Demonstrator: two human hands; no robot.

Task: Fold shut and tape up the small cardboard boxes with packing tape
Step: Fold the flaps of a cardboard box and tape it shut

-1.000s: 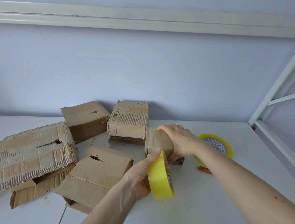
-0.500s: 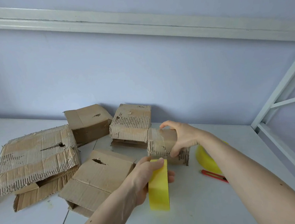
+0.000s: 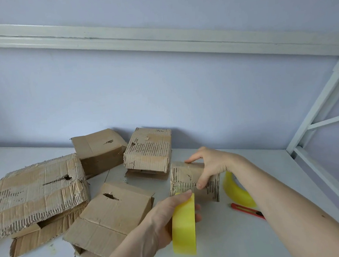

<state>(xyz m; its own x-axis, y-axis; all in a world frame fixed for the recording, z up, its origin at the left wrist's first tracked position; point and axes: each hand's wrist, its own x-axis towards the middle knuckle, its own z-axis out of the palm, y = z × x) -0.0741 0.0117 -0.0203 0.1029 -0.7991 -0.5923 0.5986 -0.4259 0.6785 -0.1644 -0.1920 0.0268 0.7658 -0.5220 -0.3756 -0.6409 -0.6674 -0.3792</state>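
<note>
My right hand [image 3: 210, 165] grips a small worn cardboard box [image 3: 183, 179] from above, thumb on its front face, fingers over the top. The box stands on the white table [image 3: 224, 243] near the middle. My left hand [image 3: 167, 215] holds a yellow roll of packing tape [image 3: 184, 226] edge-on, just below and in front of the box, the thumb near the box's lower front edge. Whether a tape strip runs from roll to box I cannot tell.
Several other worn boxes lie to the left: a large one [image 3: 35, 191], a brown one [image 3: 110, 214] in front, two at the back [image 3: 97, 150] [image 3: 148, 150]. A second yellow tape roll [image 3: 235, 192] and a red utility knife [image 3: 248, 211] lie under my right forearm. A white frame [image 3: 320, 100] stands at the right.
My right hand shifted its grip and turned the small box, showing its torn front. My left hand turned the tape roll edge-on and brought it closer under the box.
</note>
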